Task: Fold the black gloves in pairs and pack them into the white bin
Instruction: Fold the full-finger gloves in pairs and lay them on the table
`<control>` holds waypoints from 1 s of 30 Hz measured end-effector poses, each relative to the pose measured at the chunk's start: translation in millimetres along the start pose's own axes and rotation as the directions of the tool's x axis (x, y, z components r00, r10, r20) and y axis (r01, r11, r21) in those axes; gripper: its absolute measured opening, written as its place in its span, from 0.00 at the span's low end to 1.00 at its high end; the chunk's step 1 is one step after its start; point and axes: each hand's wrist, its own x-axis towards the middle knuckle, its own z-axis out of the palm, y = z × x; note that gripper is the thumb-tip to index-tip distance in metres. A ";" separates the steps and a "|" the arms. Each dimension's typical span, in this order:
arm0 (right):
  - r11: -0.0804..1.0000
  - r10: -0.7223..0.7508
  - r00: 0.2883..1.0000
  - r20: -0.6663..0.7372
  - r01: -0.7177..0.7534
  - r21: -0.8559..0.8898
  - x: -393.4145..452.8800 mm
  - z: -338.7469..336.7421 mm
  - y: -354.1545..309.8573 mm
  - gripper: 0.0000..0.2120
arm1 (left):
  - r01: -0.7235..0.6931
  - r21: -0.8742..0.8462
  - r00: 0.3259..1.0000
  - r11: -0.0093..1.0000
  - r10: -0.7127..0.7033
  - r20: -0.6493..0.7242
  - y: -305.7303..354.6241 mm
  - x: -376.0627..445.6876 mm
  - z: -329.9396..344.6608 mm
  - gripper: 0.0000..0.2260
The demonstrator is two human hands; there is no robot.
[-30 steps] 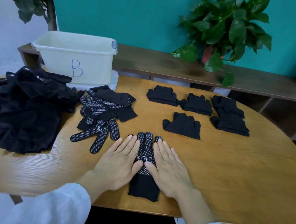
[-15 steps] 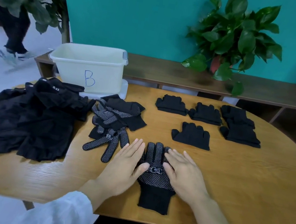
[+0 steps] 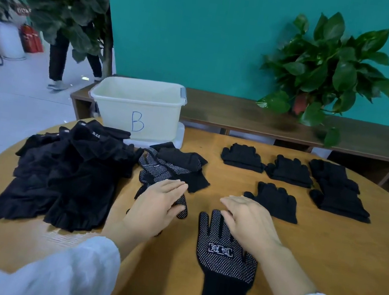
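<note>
Five folded glove pairs [image 3: 243,157] lie in neat rows on the far right part of the wooden counter [image 3: 324,257], probably set there to wait for packing, and the white bin [image 3: 138,110] marked "B" stands at the far edge, with no gloves visible inside from this view. One dotted glove [image 3: 223,261] lies flat near the front edge, palm side up, its cuff toward the person. The right hand [image 3: 250,222] rests with relaxed fingers on this glove's finger part, I think to keep it flat; its grip is released and grasps nothing. The left hand [image 3: 156,205], also released with straight fingers, is over the loose glove pile [image 3: 172,166] just beside, likely to take the partner glove. A heap of black clothes [image 3: 64,172] covers the left side, so free room is mainly in the middle and at front right. The way from there to the bin looks free, passing between the pile and the folded rows
</note>
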 end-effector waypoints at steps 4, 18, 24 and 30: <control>0.998 -0.054 0.998 0.032 0.056 -0.043 35.7 6.2 0.9 0.16 | -0.077 0.032 0.996 0.997 0.076 0.045 -15.6 32.5 18.3 0.25; 0.974 -0.221 0.975 0.032 0.222 -0.047 108.7 75.5 27.6 0.19 | -0.179 0.051 0.983 0.982 0.177 0.048 -60.0 78.3 64.3 0.17; 0.972 -0.234 0.972 -0.034 0.233 -0.035 117.2 87.8 27.3 0.22 | -0.088 -0.092 0.994 0.992 0.083 -0.064 -64.1 76.7 69.9 0.15; 0.962 -0.120 0.991 -0.052 0.130 0.242 126.0 70.4 14.6 0.17 | 0.039 -0.355 0.977 0.934 -0.109 -0.182 -59.7 72.0 40.1 0.13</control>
